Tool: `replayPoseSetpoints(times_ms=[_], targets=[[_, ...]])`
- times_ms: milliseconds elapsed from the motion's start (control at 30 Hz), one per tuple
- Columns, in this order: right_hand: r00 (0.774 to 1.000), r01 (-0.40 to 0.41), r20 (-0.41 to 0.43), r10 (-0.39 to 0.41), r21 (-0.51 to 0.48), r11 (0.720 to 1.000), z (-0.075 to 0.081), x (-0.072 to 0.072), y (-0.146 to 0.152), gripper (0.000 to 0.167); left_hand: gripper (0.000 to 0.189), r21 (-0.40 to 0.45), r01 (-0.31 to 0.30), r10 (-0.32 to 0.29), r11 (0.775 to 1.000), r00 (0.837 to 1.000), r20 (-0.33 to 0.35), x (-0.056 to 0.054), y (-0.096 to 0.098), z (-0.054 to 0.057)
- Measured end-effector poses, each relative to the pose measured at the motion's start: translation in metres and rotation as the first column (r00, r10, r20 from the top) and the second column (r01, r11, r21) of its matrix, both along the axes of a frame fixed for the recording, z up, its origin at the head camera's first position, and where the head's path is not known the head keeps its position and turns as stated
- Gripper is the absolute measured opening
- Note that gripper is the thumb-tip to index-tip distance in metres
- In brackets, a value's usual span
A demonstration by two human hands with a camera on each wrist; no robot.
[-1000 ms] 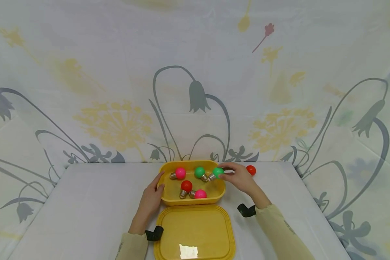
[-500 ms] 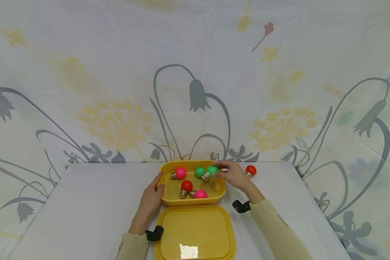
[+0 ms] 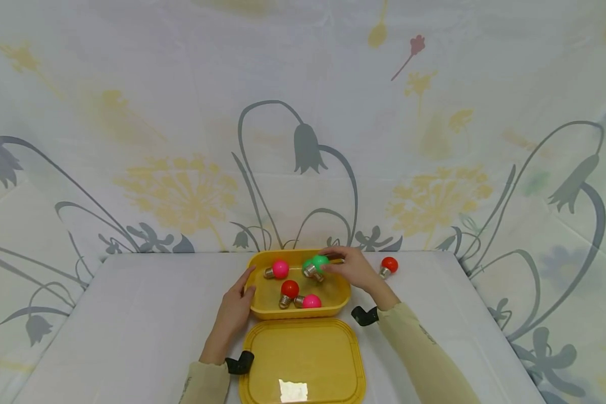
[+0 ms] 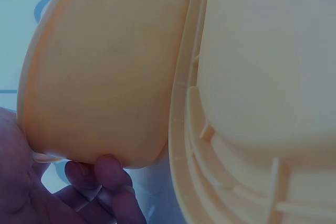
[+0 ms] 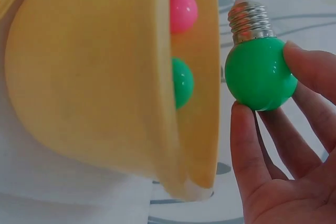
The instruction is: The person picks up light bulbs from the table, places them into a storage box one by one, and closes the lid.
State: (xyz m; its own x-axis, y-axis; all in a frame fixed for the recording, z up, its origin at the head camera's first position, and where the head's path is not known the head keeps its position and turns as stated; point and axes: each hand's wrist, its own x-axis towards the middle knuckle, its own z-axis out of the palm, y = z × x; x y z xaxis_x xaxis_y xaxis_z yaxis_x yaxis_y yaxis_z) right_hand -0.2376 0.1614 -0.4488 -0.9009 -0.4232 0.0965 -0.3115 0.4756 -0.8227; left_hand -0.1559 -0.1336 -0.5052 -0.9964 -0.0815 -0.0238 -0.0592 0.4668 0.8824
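Above the inside of the yellow plastic box (image 3: 300,315), my right hand (image 3: 355,269) pinches a green light bulb (image 5: 261,74) by its globe, with fingers and thumb spread around it. Its metal screw base points away from the palm. Another green bulb (image 5: 182,83) lies in the box, mostly behind the held one in the head view. At the box's left end my left hand (image 3: 234,311) holds the wall, its bent fingers (image 4: 108,174) against the outside. Also inside are two pink bulbs (image 3: 280,269) and a red bulb (image 3: 290,289).
A loose red bulb (image 3: 389,265) lies on the white table (image 3: 146,325), right of the box. The yellow lid (image 3: 303,356) lies flat in front of the box, near the left forearm. A flower-patterned cloth (image 3: 192,112) hangs close behind.
My right hand has carried the green bulb leftward from the box's right end to over the other green bulb. The loose red bulb is more fully visible. My left hand has stayed in place.
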Motion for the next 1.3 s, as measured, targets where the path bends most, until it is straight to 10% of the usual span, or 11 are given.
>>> replayPoseSetpoints(times_ms=[1300], targets=[[0.991, -0.029, 0.129, 0.031, -0.018, 0.999, 0.002, -0.029, -0.020, 0.033, 0.051, -0.007, 0.006, -0.006, 1.000, 1.000, -0.014, 0.000, -0.002, 0.000]])
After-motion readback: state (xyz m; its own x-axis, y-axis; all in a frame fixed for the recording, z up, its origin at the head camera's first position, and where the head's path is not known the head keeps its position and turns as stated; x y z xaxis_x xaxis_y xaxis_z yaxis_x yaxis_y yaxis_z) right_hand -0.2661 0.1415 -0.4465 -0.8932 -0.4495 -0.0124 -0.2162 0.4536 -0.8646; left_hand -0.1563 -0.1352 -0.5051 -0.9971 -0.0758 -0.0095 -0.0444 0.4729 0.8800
